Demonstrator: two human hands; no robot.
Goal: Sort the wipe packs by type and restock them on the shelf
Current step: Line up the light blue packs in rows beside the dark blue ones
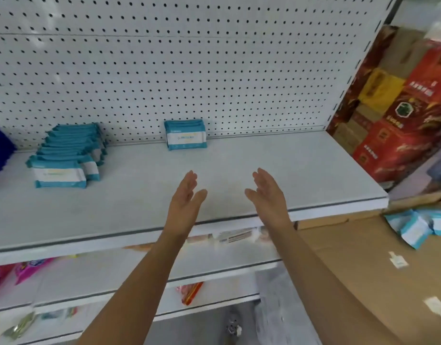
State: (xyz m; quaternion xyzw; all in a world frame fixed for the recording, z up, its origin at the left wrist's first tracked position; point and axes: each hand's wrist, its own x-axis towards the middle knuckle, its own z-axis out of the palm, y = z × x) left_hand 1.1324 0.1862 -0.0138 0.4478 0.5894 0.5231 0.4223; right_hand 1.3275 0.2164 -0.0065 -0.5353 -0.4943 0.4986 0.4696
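Two hands, left hand (187,195) and right hand (268,192), hover released, grasping nothing; wipe packs (185,134) stand far on the shelf (301,170), more (413,227) lie right; probably soft, light, slippery; hold by the flat sides.

left hand (185,197) flat, empty | right hand (268,194) flat (palms facing)

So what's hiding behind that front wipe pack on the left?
Behind the front wipe pack is a row of matching teal packs, reaching back toward the pegboard. Each covers most of the next, so only their top edges show.
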